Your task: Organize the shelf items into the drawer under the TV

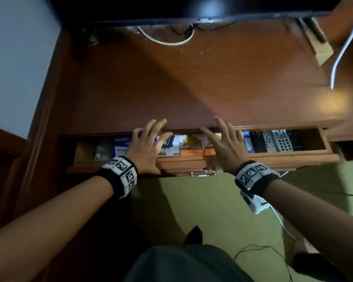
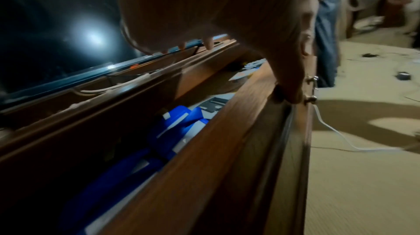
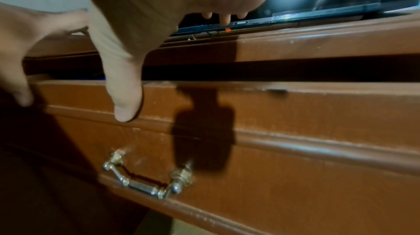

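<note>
The wooden drawer (image 1: 273, 157) under the TV stands partly open. It holds blue-and-white boxes (image 1: 120, 147), orange charger boxes (image 1: 189, 149) and several remotes (image 1: 277, 140) at the right end. My left hand (image 1: 147, 147) and right hand (image 1: 222, 145) lie side by side over the drawer's middle, fingers straight and spread towards the stand's top. Each palm is at the front board. The left thumb (image 2: 293, 86) and the right thumb (image 3: 125, 98) rest on the drawer front (image 3: 295, 113), above the brass handle (image 3: 145, 179). Neither hand holds anything.
The dark TV (image 1: 191, 7) stands at the back of the brown stand top (image 1: 191, 82), with cables (image 1: 167, 40) behind it. A cardboard box (image 1: 319, 47) and a white cable (image 1: 344, 47) are at the back right. A white device (image 1: 254, 202) and cords lie on the green floor.
</note>
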Demonstrator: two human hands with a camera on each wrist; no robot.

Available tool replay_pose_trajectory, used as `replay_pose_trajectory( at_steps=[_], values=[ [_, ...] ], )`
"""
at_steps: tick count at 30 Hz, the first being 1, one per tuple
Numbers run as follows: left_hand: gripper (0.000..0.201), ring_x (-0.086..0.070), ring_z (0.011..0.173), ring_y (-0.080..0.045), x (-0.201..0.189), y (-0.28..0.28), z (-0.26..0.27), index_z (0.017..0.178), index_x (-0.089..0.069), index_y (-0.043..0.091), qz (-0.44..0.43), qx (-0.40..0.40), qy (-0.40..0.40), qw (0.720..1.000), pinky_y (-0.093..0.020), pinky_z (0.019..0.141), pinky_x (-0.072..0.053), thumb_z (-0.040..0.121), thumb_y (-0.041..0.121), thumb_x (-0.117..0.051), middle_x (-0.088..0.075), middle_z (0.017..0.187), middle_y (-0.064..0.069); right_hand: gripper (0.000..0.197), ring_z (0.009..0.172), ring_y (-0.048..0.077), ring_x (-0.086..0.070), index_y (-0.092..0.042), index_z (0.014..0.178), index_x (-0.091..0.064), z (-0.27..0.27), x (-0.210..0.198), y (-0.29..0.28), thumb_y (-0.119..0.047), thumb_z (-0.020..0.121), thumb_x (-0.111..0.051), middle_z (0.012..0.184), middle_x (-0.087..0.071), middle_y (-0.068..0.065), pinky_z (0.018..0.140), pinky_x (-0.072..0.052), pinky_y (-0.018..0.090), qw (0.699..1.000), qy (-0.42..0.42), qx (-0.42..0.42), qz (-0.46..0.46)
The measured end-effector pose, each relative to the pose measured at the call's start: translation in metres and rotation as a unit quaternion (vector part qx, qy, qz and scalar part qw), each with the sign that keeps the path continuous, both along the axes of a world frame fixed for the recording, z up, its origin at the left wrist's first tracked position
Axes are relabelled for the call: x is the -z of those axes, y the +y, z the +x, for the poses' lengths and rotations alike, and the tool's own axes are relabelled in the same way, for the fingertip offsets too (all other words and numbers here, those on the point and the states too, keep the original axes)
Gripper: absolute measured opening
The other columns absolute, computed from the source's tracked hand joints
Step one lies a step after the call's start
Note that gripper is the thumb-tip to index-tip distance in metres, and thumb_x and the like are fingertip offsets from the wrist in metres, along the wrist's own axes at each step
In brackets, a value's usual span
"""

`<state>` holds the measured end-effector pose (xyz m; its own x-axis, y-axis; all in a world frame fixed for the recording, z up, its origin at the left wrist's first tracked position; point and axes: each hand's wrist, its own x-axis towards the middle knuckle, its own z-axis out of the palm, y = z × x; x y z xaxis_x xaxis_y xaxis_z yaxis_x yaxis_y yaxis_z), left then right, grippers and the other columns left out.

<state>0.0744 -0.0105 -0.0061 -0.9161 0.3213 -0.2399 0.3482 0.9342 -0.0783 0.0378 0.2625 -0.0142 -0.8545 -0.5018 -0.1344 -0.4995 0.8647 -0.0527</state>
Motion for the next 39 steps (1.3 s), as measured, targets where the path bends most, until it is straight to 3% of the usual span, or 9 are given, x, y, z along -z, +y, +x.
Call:
replay_pose_trajectory(
  at_steps=[3, 9, 17, 24, 28, 31, 34, 36, 39],
  values=[
    [0.141, 0.016, 0.145, -0.033, 0.001, -0.008, -0.027, 0.151, 0.007, 0.028, -0.028, -0.057, -0.033, 0.997, -0.052, 0.112, -0.015, 0.044, 0.082, -0.068, 0.027, 0.156, -0.003, 0.138, 0.144, 0.041, -0.004, -0.036, 0.151, -0.007, -0.032, -0.009, -0.011, -0.054, 0.041, -0.089, 0.159, 0.006, 0.013, 0.104, -0.020, 0.071, 0.998, -0.050, 0.001, 0.035],
    [0.143, 0.022, 0.143, -0.035, 0.006, -0.025, -0.072, 0.150, 0.017, 0.029, -0.020, 0.008, -0.047, 0.999, -0.049, 0.116, -0.010, 0.045, 0.092, -0.057, 0.032, 0.155, 0.000, 0.156, 0.143, 0.041, 0.016, -0.045, 0.142, 0.024, -0.079, -0.010, -0.033, -0.067, 0.034, -0.085, 0.156, 0.026, 0.009, 0.106, -0.012, 0.070, 0.991, -0.091, -0.030, 0.097],
    [0.127, 0.016, 0.146, -0.026, 0.012, -0.036, -0.096, 0.151, 0.001, 0.035, 0.007, 0.068, -0.015, 0.998, -0.045, 0.115, -0.011, 0.050, 0.090, -0.052, 0.022, 0.159, 0.003, 0.145, 0.144, 0.041, 0.011, -0.044, 0.146, 0.017, -0.103, 0.000, -0.031, -0.074, 0.039, -0.076, 0.158, 0.016, 0.016, 0.112, -0.009, 0.061, 0.990, -0.023, -0.092, 0.107],
    [0.109, 0.008, 0.148, -0.026, 0.016, -0.037, -0.096, 0.150, -0.006, 0.037, 0.017, 0.066, -0.005, 0.998, -0.046, 0.113, -0.018, 0.063, 0.077, -0.059, 0.017, 0.160, 0.004, 0.134, 0.144, 0.044, -0.007, -0.039, 0.150, -0.006, -0.107, 0.005, -0.028, -0.063, 0.041, -0.080, 0.158, -0.006, 0.019, 0.108, -0.020, 0.062, 0.992, -0.003, -0.098, 0.079],
    [0.107, 0.013, 0.147, -0.024, 0.010, -0.036, -0.096, 0.150, -0.006, 0.037, 0.011, 0.058, -0.010, 0.998, -0.044, 0.114, -0.015, 0.065, 0.074, -0.061, 0.021, 0.159, 0.005, 0.135, 0.144, 0.043, -0.006, -0.039, 0.151, -0.004, -0.106, 0.005, -0.029, -0.066, 0.043, -0.080, 0.159, -0.006, 0.018, 0.107, -0.023, 0.061, 0.992, -0.010, -0.088, 0.088],
    [0.109, 0.021, 0.145, -0.021, 0.005, -0.030, -0.090, 0.149, -0.003, 0.038, 0.011, 0.027, -0.034, 0.999, -0.046, 0.117, -0.009, 0.065, 0.068, -0.066, 0.026, 0.157, 0.007, 0.129, 0.146, 0.038, 0.006, -0.042, 0.149, 0.007, -0.100, 0.002, -0.034, -0.059, 0.055, -0.081, 0.160, 0.008, 0.013, 0.112, -0.014, 0.058, 0.994, -0.013, -0.058, 0.089],
    [0.115, 0.023, 0.145, -0.026, 0.000, -0.010, -0.086, 0.150, 0.006, 0.037, -0.024, -0.035, -0.058, 0.997, -0.050, 0.117, -0.006, 0.069, 0.045, -0.075, 0.032, 0.154, 0.006, 0.119, 0.147, 0.034, 0.009, -0.043, 0.147, 0.007, -0.081, -0.001, -0.055, -0.056, 0.063, -0.077, 0.160, 0.015, 0.008, 0.113, -0.013, 0.058, 0.997, -0.011, 0.031, 0.071],
    [0.114, 0.021, 0.144, -0.033, -0.006, 0.010, -0.075, 0.150, 0.011, 0.031, -0.044, -0.088, -0.071, 0.993, -0.049, 0.117, -0.008, 0.074, 0.028, -0.075, 0.032, 0.155, 0.001, 0.116, 0.146, 0.038, 0.009, -0.034, 0.150, 0.007, -0.066, -0.005, -0.076, -0.060, 0.069, -0.071, 0.159, 0.017, 0.012, 0.113, -0.015, 0.057, 0.994, -0.023, 0.081, 0.073],
    [0.107, 0.014, 0.145, -0.039, -0.011, 0.040, -0.053, 0.151, 0.014, 0.019, -0.026, -0.149, -0.086, 0.985, -0.047, 0.118, -0.012, 0.084, 0.028, -0.069, 0.028, 0.156, -0.010, 0.101, 0.146, 0.040, 0.004, -0.020, 0.152, 0.005, -0.046, -0.015, -0.097, -0.040, 0.082, -0.065, 0.159, 0.012, 0.017, 0.114, -0.020, 0.054, 0.989, -0.058, 0.107, 0.080]
  ],
)
